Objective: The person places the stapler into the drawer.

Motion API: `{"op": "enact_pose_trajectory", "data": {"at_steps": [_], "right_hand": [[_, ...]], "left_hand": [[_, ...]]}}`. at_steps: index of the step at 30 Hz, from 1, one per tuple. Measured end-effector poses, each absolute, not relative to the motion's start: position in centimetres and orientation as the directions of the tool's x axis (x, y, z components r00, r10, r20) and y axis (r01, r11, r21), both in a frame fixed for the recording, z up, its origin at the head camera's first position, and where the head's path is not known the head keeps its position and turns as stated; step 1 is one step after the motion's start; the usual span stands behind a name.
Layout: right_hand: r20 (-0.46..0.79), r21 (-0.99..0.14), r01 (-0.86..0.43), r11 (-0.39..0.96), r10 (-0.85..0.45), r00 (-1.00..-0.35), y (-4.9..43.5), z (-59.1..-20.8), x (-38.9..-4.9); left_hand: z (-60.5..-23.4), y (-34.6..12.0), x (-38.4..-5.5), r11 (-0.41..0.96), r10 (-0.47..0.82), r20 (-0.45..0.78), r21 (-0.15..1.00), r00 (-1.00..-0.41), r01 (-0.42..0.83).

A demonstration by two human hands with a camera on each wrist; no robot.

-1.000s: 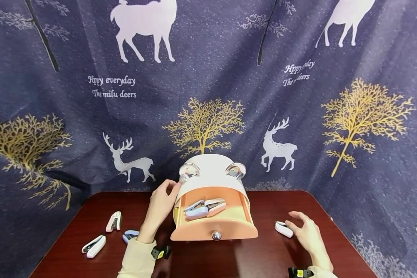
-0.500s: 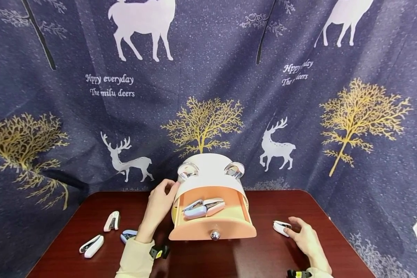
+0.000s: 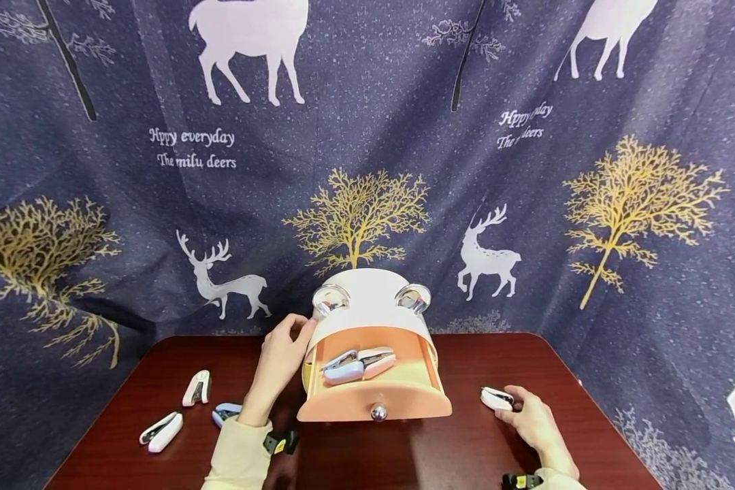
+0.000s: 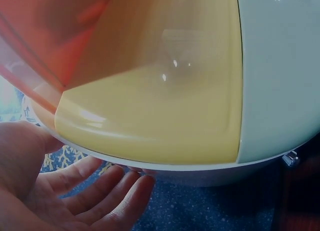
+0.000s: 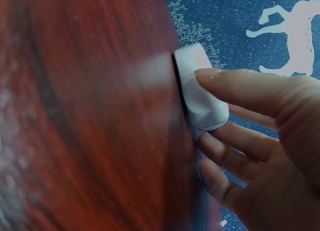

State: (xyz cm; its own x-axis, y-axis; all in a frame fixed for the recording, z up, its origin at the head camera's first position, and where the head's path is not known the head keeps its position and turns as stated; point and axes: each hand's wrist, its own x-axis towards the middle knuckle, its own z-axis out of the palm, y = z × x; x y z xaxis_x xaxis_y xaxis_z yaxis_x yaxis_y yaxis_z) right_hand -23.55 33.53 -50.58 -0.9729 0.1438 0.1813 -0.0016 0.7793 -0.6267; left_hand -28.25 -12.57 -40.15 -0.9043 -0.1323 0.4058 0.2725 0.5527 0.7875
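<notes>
A white storage box (image 3: 367, 299) with two shiny round knobs stands at the table's back, its orange drawer (image 3: 380, 403) pulled out. Inside the drawer lie a light-blue stapler (image 3: 344, 371) and a white-and-pink stapler (image 3: 377, 362). My left hand (image 3: 283, 361) touches the box's left side; the left wrist view shows its fingers (image 4: 135, 196) extended along the box's edge, gripping nothing. At the table's right, my right hand (image 3: 533, 418) pinches a small white stapler (image 3: 495, 399). In the right wrist view, my thumb lies on this stapler (image 5: 200, 91) with other fingers behind it.
On the left of the dark red table (image 3: 343, 456) lie a white-and-pink stapler (image 3: 197, 388), a white stapler (image 3: 162, 432) and a blue stapler (image 3: 225, 413), partly hidden by my left forearm. A deer-printed cloth (image 3: 367, 136) hangs behind.
My right hand has closed in on the white stapler and now pinches it between thumb and fingers. The left hand stays against the box, and the drawer has not moved.
</notes>
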Motion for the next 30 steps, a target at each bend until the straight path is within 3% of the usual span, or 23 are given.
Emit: {"op": "enact_pose_trajectory", "data": {"at_steps": [6,15,30], "right_hand": [[0.134,-0.649,0.04,0.76,0.166,-0.977,33.5,-50.9,-23.5],[0.175,-0.606,0.022,0.795,0.16,-0.972,33.5,-50.6,-23.4],[0.366,-0.535,-0.103,0.838,0.12,-0.923,32.6,-47.1,-22.8]], "left_hand": [[-40.3,-12.7,-28.2,0.549,-0.133,0.4,0.791,-0.907,0.268],[-40.4,-12.8,-28.3,0.549,-0.128,0.398,0.791,-0.909,0.269],[-40.0,-12.7,-28.2,0.55,-0.118,0.406,0.787,-0.906,0.281]]}}
